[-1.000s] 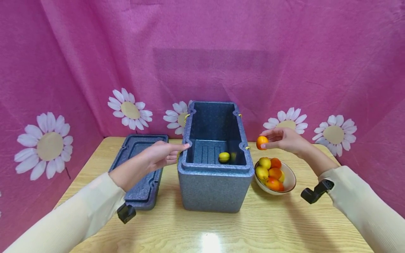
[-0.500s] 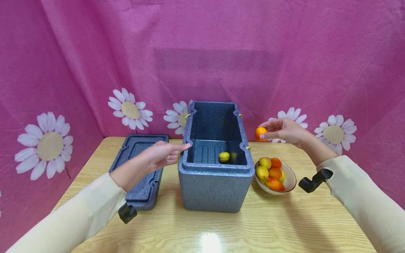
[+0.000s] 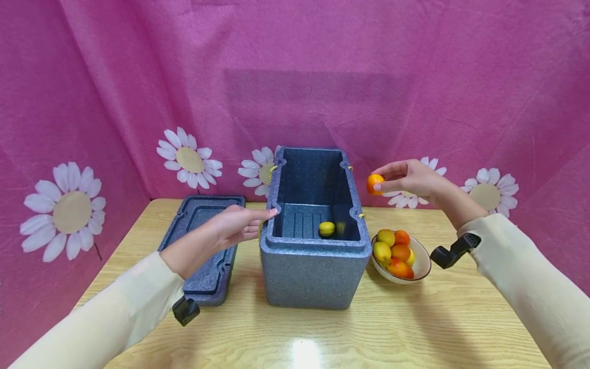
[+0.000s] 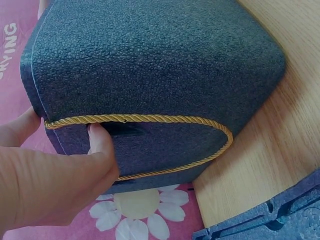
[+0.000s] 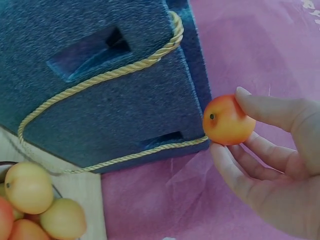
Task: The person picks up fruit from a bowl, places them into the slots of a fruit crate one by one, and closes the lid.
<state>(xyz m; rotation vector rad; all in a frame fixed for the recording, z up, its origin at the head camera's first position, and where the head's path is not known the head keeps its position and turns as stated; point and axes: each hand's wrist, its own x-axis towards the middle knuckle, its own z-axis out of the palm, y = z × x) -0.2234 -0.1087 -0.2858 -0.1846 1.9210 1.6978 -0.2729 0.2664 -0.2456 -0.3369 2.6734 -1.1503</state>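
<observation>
With right hand (image 3: 411, 180), pinched an orange fruit (image 3: 372, 183) in the air, right of the gray box (image 3: 315, 281); with left hand (image 3: 234, 224), gripped its edge. Saw a fruit bowl (image 3: 422, 262) beside the box, a lid (image 3: 204, 285) partly behind the left arm (image 3: 188, 254). Lifted the fruit higher than a second ago.

On my head feed, the left hand (image 3: 237, 224) and its wrist mask a strip of the lid (image 3: 214, 269), at 9 o'clock from the box (image 3: 315, 279). The left sleeve (image 3: 124, 307) runs out of frame at 8 o'clock, the right sleeve (image 3: 530, 287) at 4. The right hand (image 3: 410, 177) blocks part of a printed daisy (image 3: 405, 201), and piled fruit (image 3: 401, 252) hides the floor of the bowl (image 3: 421, 264). My left wrist feed chops the box at 12 o'clock, the lid at 4, some lettering (image 4: 9, 42) at 10. On the right wrist feed I lose half the bowl at 8 o'clock; some fingertips vanish behind the held orange fruit (image 5: 227, 121); pale marks (image 5: 312, 11) at 2 are too blurred to read.
</observation>
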